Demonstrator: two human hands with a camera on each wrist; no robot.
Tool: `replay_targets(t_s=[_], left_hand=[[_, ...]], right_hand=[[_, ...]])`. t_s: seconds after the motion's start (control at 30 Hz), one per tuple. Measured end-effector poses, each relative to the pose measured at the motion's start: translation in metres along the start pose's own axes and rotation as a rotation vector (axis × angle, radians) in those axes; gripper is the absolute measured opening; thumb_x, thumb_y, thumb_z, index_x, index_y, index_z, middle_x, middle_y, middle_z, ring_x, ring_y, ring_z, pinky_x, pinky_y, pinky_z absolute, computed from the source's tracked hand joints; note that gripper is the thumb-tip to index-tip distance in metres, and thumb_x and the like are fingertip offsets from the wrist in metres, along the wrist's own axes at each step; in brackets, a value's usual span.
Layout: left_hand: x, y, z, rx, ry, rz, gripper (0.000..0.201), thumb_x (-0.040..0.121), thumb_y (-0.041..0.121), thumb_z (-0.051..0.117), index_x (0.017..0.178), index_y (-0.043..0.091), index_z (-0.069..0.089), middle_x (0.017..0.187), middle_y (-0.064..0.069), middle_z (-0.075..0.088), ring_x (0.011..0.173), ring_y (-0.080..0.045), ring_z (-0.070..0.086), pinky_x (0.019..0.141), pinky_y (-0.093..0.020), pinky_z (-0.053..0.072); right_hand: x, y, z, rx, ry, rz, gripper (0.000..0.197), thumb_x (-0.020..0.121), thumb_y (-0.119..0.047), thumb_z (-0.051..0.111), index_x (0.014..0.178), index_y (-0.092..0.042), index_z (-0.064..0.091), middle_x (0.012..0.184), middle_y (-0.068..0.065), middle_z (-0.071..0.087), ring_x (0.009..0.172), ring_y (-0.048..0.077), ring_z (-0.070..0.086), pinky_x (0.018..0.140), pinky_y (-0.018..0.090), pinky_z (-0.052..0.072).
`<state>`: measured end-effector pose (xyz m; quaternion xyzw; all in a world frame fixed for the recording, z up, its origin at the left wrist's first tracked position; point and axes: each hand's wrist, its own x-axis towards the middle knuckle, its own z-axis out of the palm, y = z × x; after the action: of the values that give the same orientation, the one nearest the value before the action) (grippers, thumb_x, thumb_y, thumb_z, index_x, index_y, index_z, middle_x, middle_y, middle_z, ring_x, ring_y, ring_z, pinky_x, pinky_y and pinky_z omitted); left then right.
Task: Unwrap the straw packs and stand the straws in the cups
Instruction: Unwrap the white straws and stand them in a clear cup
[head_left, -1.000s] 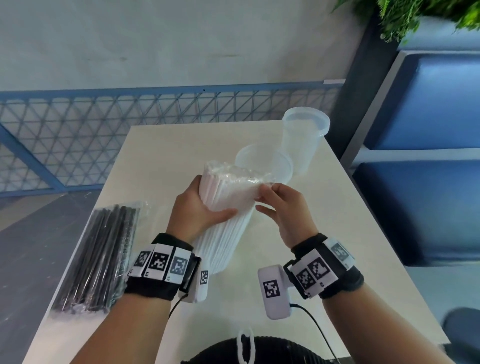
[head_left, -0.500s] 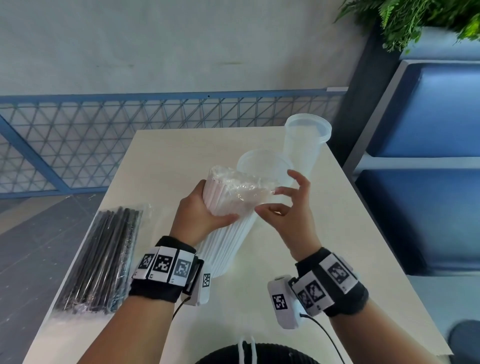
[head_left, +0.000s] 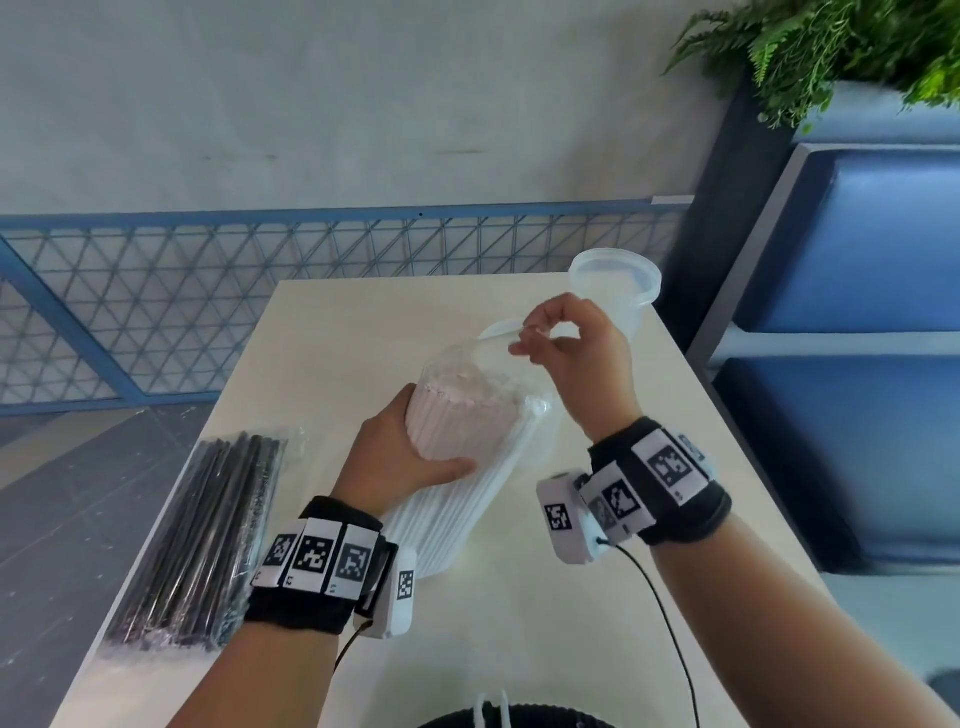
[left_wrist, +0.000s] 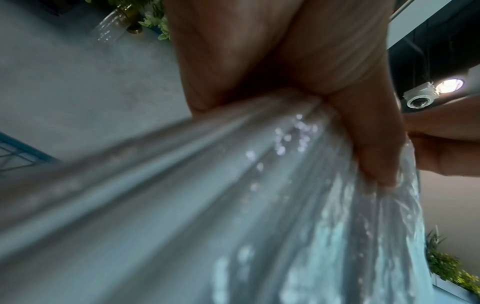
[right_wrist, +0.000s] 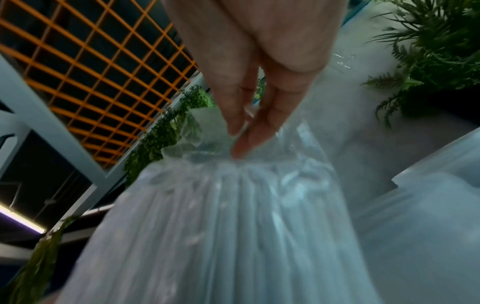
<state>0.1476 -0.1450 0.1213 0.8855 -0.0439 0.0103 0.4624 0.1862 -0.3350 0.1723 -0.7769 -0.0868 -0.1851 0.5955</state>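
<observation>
A pack of white straws (head_left: 457, 478) in clear wrap stands tilted on the table, its foot near the front. My left hand (head_left: 400, 452) grips the pack near its top; the left wrist view shows the fingers curled round the straws (left_wrist: 233, 205). My right hand (head_left: 571, 348) pinches the loose clear wrap (head_left: 483, 353) above the pack's top and holds it up; the right wrist view shows thumb and finger nipping the wrap (right_wrist: 207, 144). Two clear cups stand behind: one (head_left: 618, 291) at the far right, the other (head_left: 501, 328) mostly hidden by wrap and hand. A pack of black straws (head_left: 202, 535) lies at the left.
The beige table (head_left: 545, 623) has bare room in front and at the far left. A blue mesh railing (head_left: 208, 301) runs behind it. A blue bench (head_left: 857, 364) and a planter with ferns (head_left: 831, 47) stand to the right.
My right hand has risen from the pack's top, pinching the wrap and drawing it upward. The left hand keeps its grip on the pack.
</observation>
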Motion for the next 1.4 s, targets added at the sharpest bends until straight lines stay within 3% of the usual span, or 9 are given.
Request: replay_targets(t_s=[0.13,0.27,0.37,0.57,0.67,0.8,0.93,1.1,1.4], left_hand=[[0.001,-0.002,-0.003,0.016,0.024,-0.006,0.072,0.056,0.031,0.088,0.116,0.019,0.050,0.105,0.005,0.062,0.095,-0.014,0.058,0.067,-0.011,0.042],[0.000,-0.005,-0.007,0.016,0.075,-0.002,0.068,0.056,0.028,0.088,0.112,0.021,0.050,0.096,0.012,0.057,0.090,-0.009,0.054,0.063,-0.007,0.037],[-0.001,-0.005,-0.006,0.010,0.102,-0.006,0.065,0.057,0.028,0.088,0.106,0.025,0.046,0.088,0.020,0.053,0.085,-0.005,0.051,0.061,-0.005,0.036],[-0.002,-0.010,-0.003,-0.022,0.065,0.013,0.067,0.055,0.028,0.089,0.107,0.023,0.048,0.097,0.008,0.061,0.086,-0.005,0.056,0.061,-0.007,0.041],[0.001,-0.014,-0.004,-0.010,0.060,-0.002,0.068,0.055,0.029,0.089,0.109,0.022,0.048,0.098,0.006,0.061,0.086,-0.008,0.056,0.060,-0.006,0.042],[0.006,-0.016,-0.003,-0.026,0.021,-0.026,0.076,0.054,0.032,0.089,0.117,0.020,0.048,0.106,0.005,0.062,0.097,-0.013,0.058,0.071,-0.017,0.043],[0.009,-0.012,-0.001,0.008,-0.002,-0.032,0.081,0.054,0.033,0.089,0.121,0.020,0.045,0.108,0.008,0.058,0.097,-0.010,0.053,0.077,-0.020,0.039],[0.013,-0.016,0.000,0.042,-0.009,-0.051,0.084,0.053,0.033,0.089,0.123,0.017,0.045,0.113,0.004,0.060,0.098,-0.009,0.052,0.079,-0.021,0.038],[0.011,-0.022,0.000,0.074,-0.049,-0.090,0.096,0.050,0.036,0.090,0.129,0.016,0.039,0.120,0.001,0.059,0.102,-0.011,0.052,0.083,-0.022,0.040]], right_hand=[[0.008,-0.008,0.008,-0.063,0.011,-0.097,0.025,0.083,-0.005,0.062,0.091,-0.027,0.052,0.109,0.004,0.052,0.082,0.007,0.065,0.076,0.017,0.053],[-0.004,-0.014,0.012,-0.208,-0.174,-0.238,0.010,0.083,-0.007,0.063,0.084,-0.016,0.068,0.087,0.001,0.070,0.072,0.008,0.063,0.072,0.015,0.051],[-0.006,-0.013,0.019,-0.347,-0.403,-0.176,0.014,0.087,-0.010,0.061,0.094,-0.013,0.072,0.086,-0.005,0.071,0.064,-0.002,0.058,0.070,0.005,0.045],[0.005,-0.015,0.020,-0.290,-0.515,0.071,0.028,0.090,-0.002,0.047,0.102,-0.018,0.067,0.076,-0.006,0.066,0.037,0.001,0.050,0.046,0.012,0.044],[0.006,-0.018,0.017,-0.351,-0.615,-0.006,0.010,0.086,-0.012,0.061,0.085,-0.020,0.066,0.073,-0.009,0.065,0.052,-0.006,0.054,0.059,0.006,0.042],[0.008,-0.025,0.015,-0.250,-0.752,-0.095,0.017,0.090,-0.007,0.056,0.092,-0.017,0.068,0.080,-0.017,0.066,0.075,0.001,0.061,0.080,0.011,0.045],[0.009,-0.018,0.022,-0.279,-0.688,-0.096,0.018,0.084,-0.004,0.064,0.094,-0.019,0.068,0.090,-0.019,0.064,0.052,-0.003,0.054,0.064,0.010,0.045],[0.005,-0.008,0.035,-0.462,-0.702,-0.278,0.044,0.074,-0.019,0.076,0.116,-0.022,0.064,0.113,-0.003,0.058,0.075,-0.003,0.051,0.067,0.004,0.039],[-0.005,-0.008,0.047,-0.517,-0.635,-0.303,0.032,0.078,-0.021,0.072,0.110,-0.018,0.067,0.097,-0.003,0.062,0.071,0.000,0.049,0.062,0.003,0.034]])
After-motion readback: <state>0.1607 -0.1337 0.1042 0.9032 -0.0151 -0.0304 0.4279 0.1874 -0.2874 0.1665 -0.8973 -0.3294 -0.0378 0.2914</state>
